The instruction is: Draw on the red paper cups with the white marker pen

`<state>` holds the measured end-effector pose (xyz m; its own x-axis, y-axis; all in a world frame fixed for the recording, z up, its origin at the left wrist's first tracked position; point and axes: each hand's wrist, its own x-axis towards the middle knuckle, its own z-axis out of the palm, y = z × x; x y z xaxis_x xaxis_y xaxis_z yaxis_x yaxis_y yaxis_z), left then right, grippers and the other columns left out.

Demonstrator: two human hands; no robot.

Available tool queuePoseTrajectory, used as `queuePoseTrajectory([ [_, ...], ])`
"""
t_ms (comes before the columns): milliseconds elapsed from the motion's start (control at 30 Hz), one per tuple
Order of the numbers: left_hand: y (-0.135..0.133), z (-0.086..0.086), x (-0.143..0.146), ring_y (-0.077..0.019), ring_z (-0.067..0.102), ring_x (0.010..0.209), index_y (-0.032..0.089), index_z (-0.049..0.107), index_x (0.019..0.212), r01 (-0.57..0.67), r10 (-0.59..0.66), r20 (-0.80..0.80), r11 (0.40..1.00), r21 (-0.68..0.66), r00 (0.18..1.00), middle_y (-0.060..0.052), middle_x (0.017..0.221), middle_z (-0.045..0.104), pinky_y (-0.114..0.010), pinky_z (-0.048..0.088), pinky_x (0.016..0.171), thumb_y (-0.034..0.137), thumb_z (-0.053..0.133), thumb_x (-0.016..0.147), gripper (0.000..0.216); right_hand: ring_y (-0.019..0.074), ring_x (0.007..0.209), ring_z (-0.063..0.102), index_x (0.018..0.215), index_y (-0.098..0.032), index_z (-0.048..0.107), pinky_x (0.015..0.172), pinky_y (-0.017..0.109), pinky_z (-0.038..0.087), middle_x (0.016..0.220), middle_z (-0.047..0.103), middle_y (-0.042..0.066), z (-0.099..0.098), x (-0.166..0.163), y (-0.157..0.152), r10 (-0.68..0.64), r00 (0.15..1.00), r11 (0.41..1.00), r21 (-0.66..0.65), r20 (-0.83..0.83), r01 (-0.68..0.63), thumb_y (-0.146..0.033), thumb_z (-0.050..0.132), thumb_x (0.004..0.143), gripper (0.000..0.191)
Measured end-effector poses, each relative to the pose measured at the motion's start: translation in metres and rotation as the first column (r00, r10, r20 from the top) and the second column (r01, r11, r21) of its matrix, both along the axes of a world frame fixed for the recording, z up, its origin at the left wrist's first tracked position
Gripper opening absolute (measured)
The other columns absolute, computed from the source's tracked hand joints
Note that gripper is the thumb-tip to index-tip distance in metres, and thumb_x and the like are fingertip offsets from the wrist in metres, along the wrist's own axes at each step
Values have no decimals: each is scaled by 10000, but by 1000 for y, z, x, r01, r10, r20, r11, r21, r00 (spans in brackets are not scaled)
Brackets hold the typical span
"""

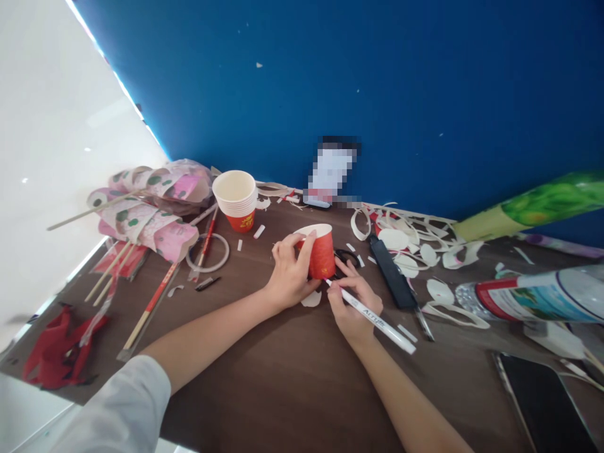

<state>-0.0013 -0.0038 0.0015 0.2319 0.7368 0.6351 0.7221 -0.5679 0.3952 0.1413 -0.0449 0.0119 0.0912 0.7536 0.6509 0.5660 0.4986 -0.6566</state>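
Observation:
My left hand [290, 270] wraps round the side of a red paper cup [321, 253] that stands on the dark wooden table [264, 384]. In my right hand [352, 302] I grip a white marker pen [377, 321]. The pen's tip touches the lower side of the cup. A pair of black scissors [346, 258] lies just behind the cup, partly hidden by it. A small white paper scrap [311, 299] lies under my left hand.
A stack of red paper cups [237, 201] stands at the back left beside patterned paper rolls [151, 214], chopsticks [111, 274] and a ring [207, 253]. White paper offcuts [415, 245], a black knife [394, 277], a plastic bottle [533, 296] and a phone [547, 402] lie to the right.

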Motion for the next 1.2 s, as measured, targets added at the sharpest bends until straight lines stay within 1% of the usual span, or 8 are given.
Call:
queuePoseTrajectory([
  [100,0,1,0,-352,345,1265,177,75,1486,0,0,-9,1000,0,1000,-174,1273,345,-501,305,1015,246,653,692,984,266,998,706,780,-214,570,1029,553,463,783,722,35,0,1,1,6,1000,1000,23,-27,-6,-114,587,774,102],
  [167,1,1,0,-362,310,1305,171,50,1489,13,-13,-17,1000,4,1000,-179,1279,336,-497,304,1019,245,645,701,990,257,980,707,818,-216,574,1031,572,444,738,692,21,1,1,1,-32,999,997,67,-10,33,-129,567,798,90],
  [267,1,1,0,-353,317,1305,161,21,1493,19,-19,-23,1000,9,1000,-190,1293,326,-485,308,1015,248,633,714,995,232,865,711,838,-213,579,961,547,492,744,674,22,3,1,2,-102,993,985,147,50,94,-139,565,805,82],
  [367,0,1,0,-336,373,1243,180,16,1496,2,-2,-21,1000,12,1000,-179,1285,357,-480,307,999,261,620,725,983,225,795,712,823,-206,585,897,509,531,747,681,20,4,0,3,-81,992,980,189,95,62,-111,630,744,131],
  [500,-2,2,0,-331,392,1207,182,21,1498,-12,13,-44,1000,20,999,-172,1280,391,-460,300,976,257,595,730,962,286,945,715,780,-202,581,957,555,505,727,685,9,1,-2,3,16,994,978,204,105,-37,-57,652,691,185],
  [600,-2,3,0,-331,392,1199,175,28,1497,-14,15,-55,1000,23,998,-172,1280,400,-446,294,967,230,576,713,958,300,976,711,759,-198,572,965,556,513,724,683,4,-2,-3,3,53,993,975,209,104,-74,-37,643,685,191],
  [967,-2,4,1,-312,406,1161,202,40,1498,-37,39,-43,998,40,998,-150,1239,426,-424,286,948,198,560,703,951,298,964,716,773,-195,588,969,547,523,728,691,5,-5,-5,3,28,992,979,198,119,-51,-31,649,685,196],
  [1200,-2,4,1,-310,399,1142,173,50,1501,-33,36,-52,997,70,998,-153,1223,425,-416,281,934,200,573,678,976,295,963,717,776,-198,592,971,540,524,731,687,1,-8,-5,3,11,992,982,184,123,-33,-44,647,695,183],
])
